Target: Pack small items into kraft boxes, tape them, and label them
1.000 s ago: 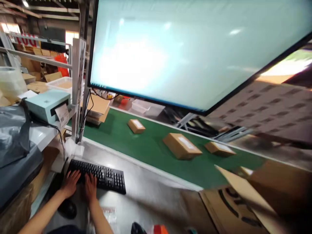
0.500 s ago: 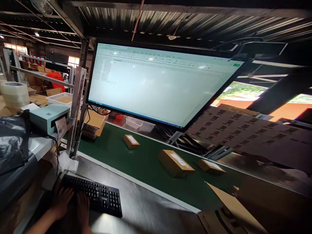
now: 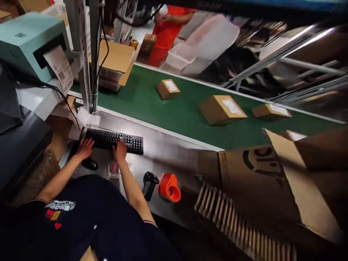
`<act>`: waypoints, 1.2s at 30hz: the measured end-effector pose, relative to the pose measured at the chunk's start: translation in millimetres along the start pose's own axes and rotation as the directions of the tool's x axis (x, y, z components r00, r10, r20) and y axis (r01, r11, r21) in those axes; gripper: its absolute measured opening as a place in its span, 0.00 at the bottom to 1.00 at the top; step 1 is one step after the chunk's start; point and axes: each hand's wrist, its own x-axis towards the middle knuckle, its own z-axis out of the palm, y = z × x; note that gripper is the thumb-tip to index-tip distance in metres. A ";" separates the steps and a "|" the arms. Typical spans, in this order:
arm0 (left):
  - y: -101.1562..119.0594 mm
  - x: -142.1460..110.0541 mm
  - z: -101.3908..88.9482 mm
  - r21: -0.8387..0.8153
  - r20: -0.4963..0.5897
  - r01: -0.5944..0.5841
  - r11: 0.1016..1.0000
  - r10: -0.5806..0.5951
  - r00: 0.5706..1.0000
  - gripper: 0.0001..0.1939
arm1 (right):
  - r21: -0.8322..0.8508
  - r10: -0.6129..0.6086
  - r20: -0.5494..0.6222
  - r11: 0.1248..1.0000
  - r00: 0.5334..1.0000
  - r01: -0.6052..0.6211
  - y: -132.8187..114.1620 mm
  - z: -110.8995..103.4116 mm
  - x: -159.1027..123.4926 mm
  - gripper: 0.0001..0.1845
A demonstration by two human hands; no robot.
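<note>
A black keyboard (image 3: 108, 136) lies on the metal bench below me. My left hand (image 3: 85, 149) rests at its left end, fingers spread over the keys. Over the middle-right keys is my right hand (image 3: 120, 150), its fingers stretched out and touching the keyboard. Neither hand holds anything. Just below my left hand sits a black mouse (image 3: 89, 164). A small clear packet with red contents (image 3: 113, 168) lies beside my right forearm. Farther right are a black barcode scanner (image 3: 149, 185) and an orange tape dispenser (image 3: 170, 187).
Behind the bench a green conveyor belt (image 3: 185, 119) bears several labelled cardboard boxes (image 3: 221, 110). A label printer (image 3: 35, 45) with a label hanging out stands at left. Stacked flat cardboard (image 3: 231, 217) and a large open carton (image 3: 250, 181) fill the right. A person in red (image 3: 170, 32) stands beyond the belt.
My view has tilted down from the monitor to the bench, bringing the mouse, scanner and tape dispenser into sight. My right hand has moved rightward along the keyboard, away from my left.
</note>
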 end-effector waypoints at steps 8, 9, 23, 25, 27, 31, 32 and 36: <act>-11.8 -19.6 4.1 -0.004 -0.045 0.033 0.999 -0.033 0.998 0.29 | 0.047 -0.028 -0.153 0.998 0.988 0.035 26.4 16.1 9.8 0.23; -12.3 -20.5 3.2 -0.007 -0.052 0.039 0.999 -0.040 0.998 0.29 | 0.051 -0.027 -0.173 0.998 0.984 0.037 27.7 17.1 14.3 0.23; -16.0 -26.8 6.7 -0.054 -0.073 0.069 0.996 -0.073 0.995 0.25 | 0.082 -0.083 -0.164 0.992 0.983 0.098 11.5 34.7 -2.9 0.27; -15.5 -27.3 6.8 -0.046 -0.082 0.067 0.997 -0.071 0.994 0.25 | 0.086 -0.142 -0.123 0.984 0.982 0.153 -1.8 38.5 -12.5 0.26; -15.1 -28.5 6.6 -0.035 -0.089 0.074 0.997 -0.077 0.993 0.25 | 0.095 -0.230 -0.075 0.967 0.970 0.237 -16.4 40.3 -19.4 0.25; -15.0 -31.0 6.7 -0.023 -0.085 0.086 0.996 -0.087 0.993 0.27 | 0.134 -0.358 0.050 0.927 0.932 0.349 -47.4 36.3 -21.9 0.25; -15.2 -31.3 7.2 -0.023 -0.080 0.082 0.996 -0.084 0.993 0.28 | 0.147 -0.377 0.079 0.920 0.923 0.363 -55.2 34.4 -20.2 0.25; -17.1 -29.3 10.1 -0.025 -0.050 0.072 0.997 -0.073 0.996 0.31 | 0.188 -0.450 0.147 0.887 0.881 0.422 -84.0 31.7 -7.7 0.25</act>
